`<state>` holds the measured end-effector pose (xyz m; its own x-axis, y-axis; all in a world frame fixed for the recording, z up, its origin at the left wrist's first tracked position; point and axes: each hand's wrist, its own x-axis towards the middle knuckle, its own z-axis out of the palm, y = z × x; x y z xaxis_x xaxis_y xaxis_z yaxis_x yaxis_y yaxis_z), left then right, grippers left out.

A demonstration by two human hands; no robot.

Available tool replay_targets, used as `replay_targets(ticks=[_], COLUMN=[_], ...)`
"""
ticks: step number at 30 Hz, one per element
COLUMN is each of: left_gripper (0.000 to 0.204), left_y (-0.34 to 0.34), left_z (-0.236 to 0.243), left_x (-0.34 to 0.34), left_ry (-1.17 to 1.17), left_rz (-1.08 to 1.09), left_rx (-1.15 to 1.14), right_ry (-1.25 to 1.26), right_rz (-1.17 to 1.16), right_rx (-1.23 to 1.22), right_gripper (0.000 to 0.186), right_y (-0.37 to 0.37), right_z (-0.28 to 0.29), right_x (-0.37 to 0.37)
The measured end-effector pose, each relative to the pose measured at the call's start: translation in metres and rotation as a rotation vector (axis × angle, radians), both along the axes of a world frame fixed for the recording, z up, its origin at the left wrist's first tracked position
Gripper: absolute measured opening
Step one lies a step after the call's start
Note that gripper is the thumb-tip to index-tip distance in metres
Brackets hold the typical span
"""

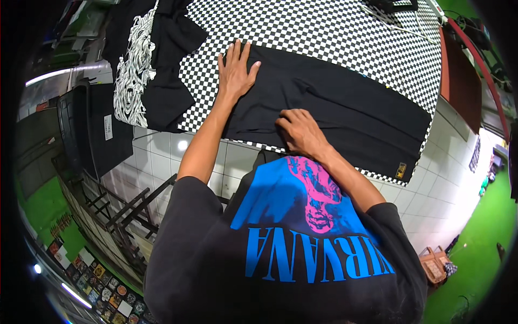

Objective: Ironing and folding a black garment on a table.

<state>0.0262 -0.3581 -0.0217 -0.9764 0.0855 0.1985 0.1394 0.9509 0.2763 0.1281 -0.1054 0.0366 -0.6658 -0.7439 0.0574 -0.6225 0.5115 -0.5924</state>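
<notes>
A black cloth garment (pixel 345 102) lies lengthwise across a black-and-white checkered table. It looks folded, with wrinkles near its middle and a small gold-and-black label at the near right corner. My left hand (pixel 236 75) rests flat on the garment's left end, fingers stretched and thumb apart. Closer to the front edge, my right hand (pixel 305 132) has its fingers curled down onto the fabric, gathering it in a pinch. The fingertips are partly hidden under that hand.
Left of my hands lie other black garments with a white print (pixel 135 70). The checkered table (pixel 302 27) curves away behind. A dark box (pixel 97 129) stands beyond the left edge, above a metal frame (pixel 124 210). Cables and a dark object (pixel 391 6) sit at the far right.
</notes>
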Motion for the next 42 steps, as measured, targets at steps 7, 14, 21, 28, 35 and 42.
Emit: replay_targets(ticks=[7,14,21,28,35,42], left_gripper=[0.068,0.07,0.07,0.067,0.066,0.068], left_y=[-0.002,-0.002,-0.001,0.072,0.104,0.101], left_z=[0.001,0.013,0.017,0.041,0.017,0.018], left_x=[-0.002,0.0,-0.001,0.001,0.005,0.006], left_ry=[-0.016,-0.036,-0.023,-0.026,-0.096,-0.107], left_rz=[0.002,-0.031,-0.068,-0.213,-0.219,-0.206], left_rx=[-0.053,-0.064,-0.048,0.052,0.052,-0.026], right_ry=[0.082,0.088,0.092,0.118,0.154,0.108], right_rz=[-0.077,-0.146,-0.242,-0.543,-0.667,-0.668], right_rx=[-0.053,0.093,0.18,0.161,0.471,0.548], right_gripper=[0.021,0.04,0.061,0.061,0.06,0.059], right_y=[0.002,-0.014,-0.037,0.016,0.136,0.242], right_z=[0.009,0.018,-0.008,-0.006,-0.033,-0.028], right_x=[0.006,0.013,0.021,-0.037,-0.059,-0.036])
